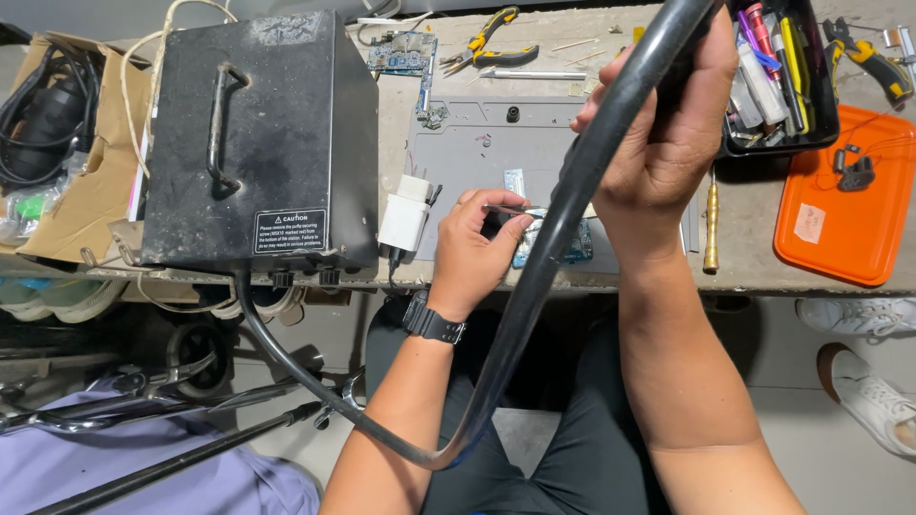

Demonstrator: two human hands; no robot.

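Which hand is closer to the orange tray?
Right. The right hand, gripping the black hose, is just left of the orange tray. The left hand, holding tweezers, sits farther left over the grey mat.

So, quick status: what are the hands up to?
Left hand pinching tweezers over small circuit board. Right hand gripping black hose. Hose crosses in front, partly hiding board.

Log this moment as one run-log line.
left hand: tweezers on circuit board | right hand: grips black hose | surface: grey mat
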